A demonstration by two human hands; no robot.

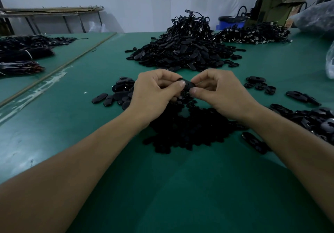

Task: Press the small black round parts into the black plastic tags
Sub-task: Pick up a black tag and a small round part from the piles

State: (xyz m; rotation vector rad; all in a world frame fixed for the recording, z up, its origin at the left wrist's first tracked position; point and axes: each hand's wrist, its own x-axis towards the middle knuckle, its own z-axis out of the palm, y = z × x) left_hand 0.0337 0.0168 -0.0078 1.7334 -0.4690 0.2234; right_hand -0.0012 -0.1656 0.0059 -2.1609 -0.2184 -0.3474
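**Held item:** one black plastic tag [188, 85], oval and glossy, is being pinched between both hands just above the table.

**Left hand** [155, 92]: is gripping the tag's left end, with the thumb lying across the top face and the other fingers curling underneath.

**Right hand** [221, 93]: is gripping the tag's right end, with thumb and forefinger closing on the rim.

**Round part in the tag:** the thumbs are covering the spot, so I cannot tell whether one is there.

**Step judged in hand:** seating a round part. Doing it well likely means:
- keeping the tag level;
- backing it from below with the curled fingers;
- pressing the thumb straight down over the recess until the part is sitting flush, since a tilted push could jam it or pop it out.

**Stock directly under the hands:** a dark heap of small black round parts [189, 129].

**Stock beside the left hand:** loose tags [115, 95].

**Stock to the right:** scattered tags [258, 85] and a right-edge pile [318, 122].

**Stock beyond the hands:** a tall tag heap [182, 52], all of it lying on the green table [162, 187].
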